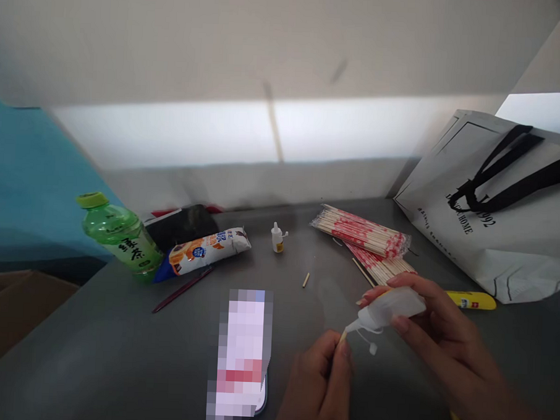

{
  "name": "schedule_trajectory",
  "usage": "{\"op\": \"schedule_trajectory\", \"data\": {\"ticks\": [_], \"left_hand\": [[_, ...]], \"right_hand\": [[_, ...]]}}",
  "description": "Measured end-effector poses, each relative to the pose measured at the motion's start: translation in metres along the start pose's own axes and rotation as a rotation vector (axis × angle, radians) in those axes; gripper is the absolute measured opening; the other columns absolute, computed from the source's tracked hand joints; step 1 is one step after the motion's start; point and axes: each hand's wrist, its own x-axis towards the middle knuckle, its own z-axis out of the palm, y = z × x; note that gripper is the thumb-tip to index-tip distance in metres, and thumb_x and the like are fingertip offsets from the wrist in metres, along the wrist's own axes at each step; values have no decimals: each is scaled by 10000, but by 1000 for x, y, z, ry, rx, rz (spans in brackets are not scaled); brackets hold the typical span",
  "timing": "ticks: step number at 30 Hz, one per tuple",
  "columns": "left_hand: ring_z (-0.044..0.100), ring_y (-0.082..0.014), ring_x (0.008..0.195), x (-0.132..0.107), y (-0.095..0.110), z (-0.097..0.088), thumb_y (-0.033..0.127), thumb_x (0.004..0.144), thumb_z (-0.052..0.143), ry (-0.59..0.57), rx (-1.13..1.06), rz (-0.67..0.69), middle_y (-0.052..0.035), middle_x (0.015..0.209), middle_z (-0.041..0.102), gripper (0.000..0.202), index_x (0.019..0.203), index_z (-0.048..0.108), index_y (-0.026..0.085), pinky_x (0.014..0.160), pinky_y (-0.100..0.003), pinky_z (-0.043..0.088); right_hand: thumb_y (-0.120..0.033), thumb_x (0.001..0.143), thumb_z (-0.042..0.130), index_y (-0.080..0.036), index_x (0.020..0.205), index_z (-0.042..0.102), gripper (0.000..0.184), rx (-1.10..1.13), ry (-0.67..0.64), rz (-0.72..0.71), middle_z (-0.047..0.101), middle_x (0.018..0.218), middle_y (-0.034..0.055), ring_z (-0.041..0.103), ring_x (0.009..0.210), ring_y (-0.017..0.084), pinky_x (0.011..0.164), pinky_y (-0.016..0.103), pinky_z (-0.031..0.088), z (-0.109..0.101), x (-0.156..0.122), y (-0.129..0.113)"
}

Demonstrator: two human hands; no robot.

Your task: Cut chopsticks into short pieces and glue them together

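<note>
The white squeeze bottle (391,309) is hanging in the air over the right-hand part of the bench (116,351), well out from the back edge, its nozzle (352,324) pointing down and leftward at the tip of a pale stick (344,336). The nozzle appears to be touching that tip. The right hand (441,335) is pinching the bottle's body between thumb and fingers; the left hand (323,379) is pressing the stick between thumb and forefinger, only its end showing. For a neat job, the left hand should be keeping the stick steady close under its tip, and the right hand should be squeezing lightly, so that little is running onto the fingertips.

The bottle is looking whitish and cloudy, with a small cap (373,348) dangling below on a thin strap. How full it is, I cannot tell.

Farther out, a short stick piece (306,280) is lying nearer the middle, with a smaller bottle (277,241) standing behind it. Wrapped stick bundles (360,230) are lying toward the back edge, and a white bag (507,214) is standing along the right. A phone (243,357) is lying left of the hands; a green drink bottle (121,234) is standing toward the back left corner, beside a snack packet (206,250).
</note>
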Motion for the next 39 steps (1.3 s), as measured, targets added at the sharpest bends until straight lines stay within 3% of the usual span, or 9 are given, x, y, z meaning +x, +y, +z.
{"op": "schedule_trajectory", "data": {"ticks": [7, 22, 28, 39], "left_hand": [[376, -132, 565, 1, -1, 0, 619, 1010, 413, -11, -16, 11, 54, 601, 385, 495, 729, 500, 220, 530, -270, 253], [382, -139, 571, 1, 1, -1, 587, 1021, 404, -38, -7, 19, 55, 596, 373, 477, 724, 487, 223, 543, -277, 252], [391, -135, 574, 2, 0, -1, 586, 1025, 406, -35, -25, 34, 49, 608, 414, 485, 727, 506, 216, 561, -274, 282], [371, -141, 563, 2, -3, 1, 706, 972, 429, -13, -48, 13, 54, 562, 376, 549, 720, 510, 225, 515, -260, 243]], "right_hand": [[-348, 995, 638, -382, 1268, 623, 275, -14, -42, 1, 780, 1167, 29, 734, 939, 191, 785, 239, 643, 0, -1, -1], [-343, 989, 628, -413, 1270, 626, 290, -63, -56, -18, 775, 1156, 2, 735, 958, 210, 738, 218, 632, -1, -2, -3], [-319, 1004, 613, -407, 1274, 616, 284, -50, -77, -39, 782, 1146, -11, 717, 1063, 197, 832, 199, 612, -2, -3, -3], [-321, 979, 641, -409, 1271, 637, 306, -76, -80, -37, 777, 1175, 22, 748, 981, 255, 680, 271, 650, -3, -3, -2]]}}
